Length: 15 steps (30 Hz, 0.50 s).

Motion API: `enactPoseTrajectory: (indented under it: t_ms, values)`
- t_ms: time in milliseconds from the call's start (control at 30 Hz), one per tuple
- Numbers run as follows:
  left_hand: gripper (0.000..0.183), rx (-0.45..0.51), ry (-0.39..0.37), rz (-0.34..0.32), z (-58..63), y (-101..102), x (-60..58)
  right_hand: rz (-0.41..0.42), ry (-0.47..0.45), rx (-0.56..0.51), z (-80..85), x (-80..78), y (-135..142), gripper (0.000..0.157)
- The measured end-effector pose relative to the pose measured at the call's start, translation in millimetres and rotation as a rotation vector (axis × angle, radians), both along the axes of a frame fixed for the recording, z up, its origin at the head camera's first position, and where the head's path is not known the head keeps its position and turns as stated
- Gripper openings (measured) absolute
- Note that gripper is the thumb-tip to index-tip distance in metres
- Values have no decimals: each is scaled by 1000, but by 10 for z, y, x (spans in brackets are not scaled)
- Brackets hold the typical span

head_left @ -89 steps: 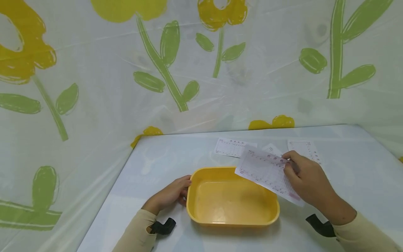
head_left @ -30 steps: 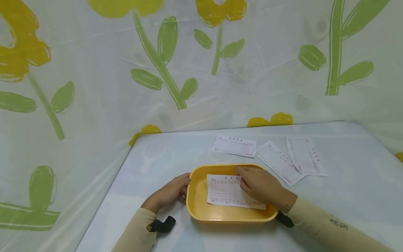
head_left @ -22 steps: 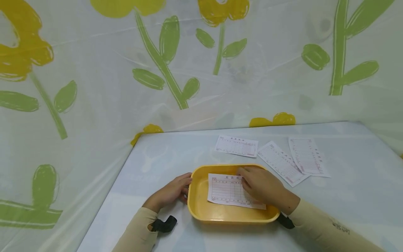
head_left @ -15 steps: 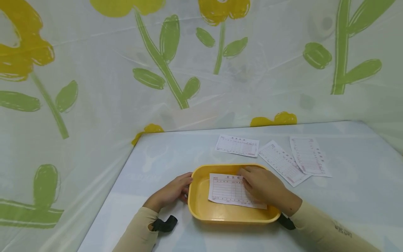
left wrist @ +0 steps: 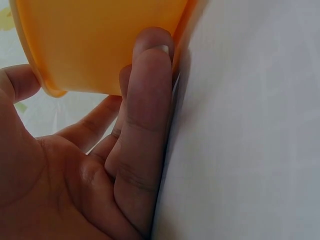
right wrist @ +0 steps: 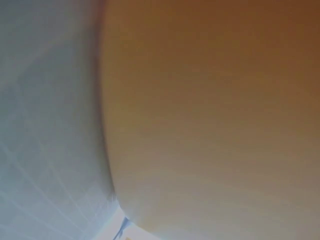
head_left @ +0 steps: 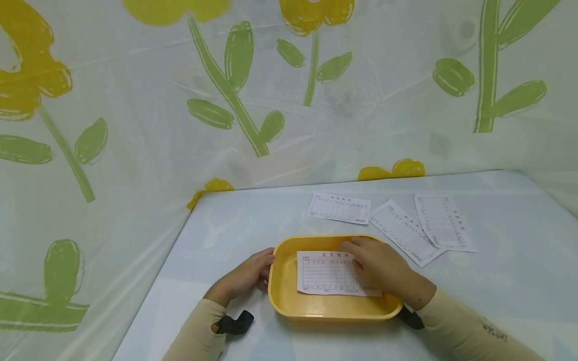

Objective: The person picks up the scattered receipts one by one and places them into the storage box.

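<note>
A yellow plastic tray (head_left: 331,317) sits on the table, with a printed paper receipt slip (head_left: 321,276) lying inside it. My left hand (head_left: 245,277) holds the tray's left end. In the left wrist view the thumb (left wrist: 22,82) touches the rim and the fingers (left wrist: 147,95) lie against the outer wall. My right hand (head_left: 384,265) reaches over the tray's right end and covers the right part of the slip; its fingertips are hidden. In the right wrist view the tray's outer wall (right wrist: 210,120) fills most of the picture, and no hand shows there.
Behind the tray lie more receipt slips: one alone (head_left: 340,208), and a tilted one (head_left: 404,230) overlapping another (head_left: 444,220) on the right. A white curtain (head_left: 144,125) with a flower print hangs along the table's back and left edges.
My right hand carried the receipt slip from above the tray's right side down into the tray. The slip now lies flatter, with more of its heading uncovered. My left hand stayed at the tray.
</note>
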State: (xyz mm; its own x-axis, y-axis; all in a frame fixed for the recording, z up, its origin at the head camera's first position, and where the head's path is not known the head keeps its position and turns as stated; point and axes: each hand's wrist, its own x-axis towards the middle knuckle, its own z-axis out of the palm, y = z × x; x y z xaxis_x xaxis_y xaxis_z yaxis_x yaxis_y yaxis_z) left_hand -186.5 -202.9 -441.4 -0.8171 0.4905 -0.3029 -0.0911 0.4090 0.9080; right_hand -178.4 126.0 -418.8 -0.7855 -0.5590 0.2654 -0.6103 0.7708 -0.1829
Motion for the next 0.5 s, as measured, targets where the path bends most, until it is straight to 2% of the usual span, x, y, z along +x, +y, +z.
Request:
enactPoseTrajectory:
  t_ms: [500]
  values:
    - [51, 3, -1, 5, -19, -9, -5, -28, -10, 21, 0, -6, -14, 28]
